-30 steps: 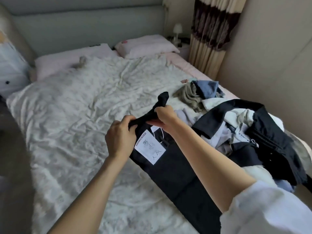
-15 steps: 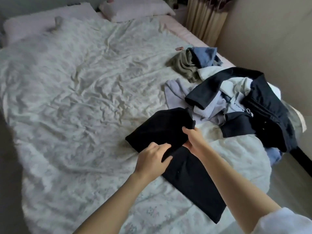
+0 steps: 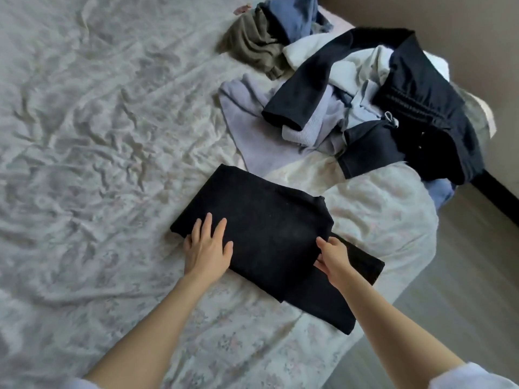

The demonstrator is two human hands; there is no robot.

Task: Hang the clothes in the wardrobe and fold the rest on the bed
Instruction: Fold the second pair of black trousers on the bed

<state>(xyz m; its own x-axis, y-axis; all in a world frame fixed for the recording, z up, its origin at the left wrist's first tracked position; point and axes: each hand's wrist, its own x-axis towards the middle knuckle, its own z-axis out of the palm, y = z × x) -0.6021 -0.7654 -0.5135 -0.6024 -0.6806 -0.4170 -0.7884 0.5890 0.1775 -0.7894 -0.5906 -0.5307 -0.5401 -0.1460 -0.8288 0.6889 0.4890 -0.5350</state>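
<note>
Folded black knit garment [image 3: 261, 231] on bed [image 3: 84, 136]: left hand [image 3: 207, 248] flat, fingers straight, on top; right hand [image 3: 332, 255] pinches its right edge.

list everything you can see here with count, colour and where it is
black garment: 1, black, folded over on the near part of the bed, lower layer sticking out to the right
pile of clothes: 1 heap, count of pieces unclear, black, navy, white, pale lilac, far right of the bed
olive garment: 1, olive grey, crumpled at the far edge of the pile
blue garment: 1, blue, just beyond the olive one
bed cover: 1, white with faint floral print, wrinkled, over the whole bed
floor: grey-brown, right of the bed
wall: beige, top right
left hand: fingers flat on the black garment's left edge
right hand: at the fold's right edge, grip unclear
</note>
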